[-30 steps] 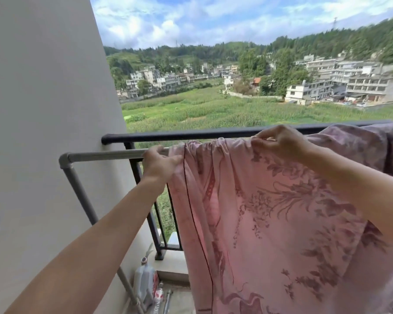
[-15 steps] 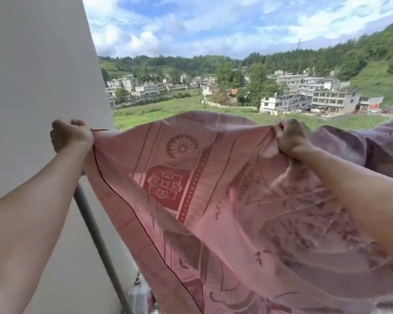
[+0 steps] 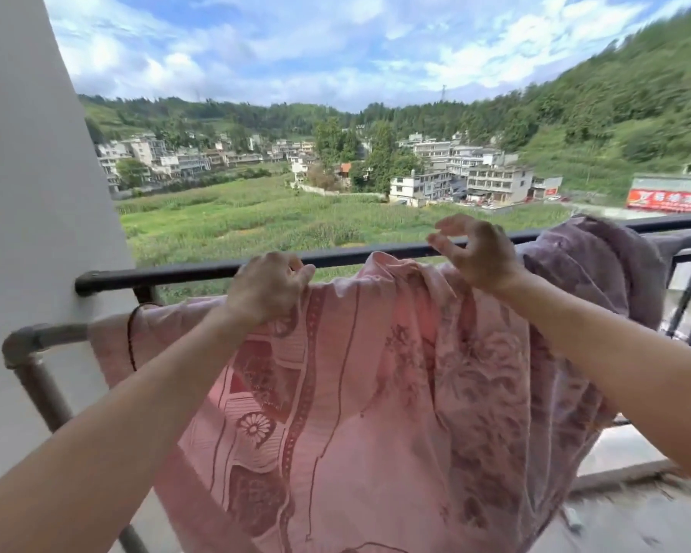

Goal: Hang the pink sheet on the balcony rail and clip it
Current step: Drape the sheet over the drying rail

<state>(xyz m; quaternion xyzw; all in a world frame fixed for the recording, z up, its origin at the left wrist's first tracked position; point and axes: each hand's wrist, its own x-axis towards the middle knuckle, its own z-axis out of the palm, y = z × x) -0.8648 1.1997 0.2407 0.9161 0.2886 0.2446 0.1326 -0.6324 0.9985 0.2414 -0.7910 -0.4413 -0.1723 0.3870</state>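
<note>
The pink patterned sheet [image 3: 376,373] is draped over a grey pipe rail [image 3: 44,337] just inside the black balcony rail [image 3: 184,273], and hangs down toward the floor. My left hand [image 3: 268,289] grips the sheet's top fold near the middle. Just above the bunched top edge to the right, my right hand [image 3: 475,253] hovers with its fingers spread and nothing in them. No clip is visible.
A white wall [image 3: 25,193] stands close on the left, where both rails end. A purple-grey cloth [image 3: 599,265] hangs over the black rail on the right. Beyond the rail is open air above fields and buildings. The concrete balcony floor [image 3: 635,508] shows at lower right.
The sheet was lifted and spread out wide in the air, then came down over the grey rail. My left hand shifted right to the middle; my right hand let go.
</note>
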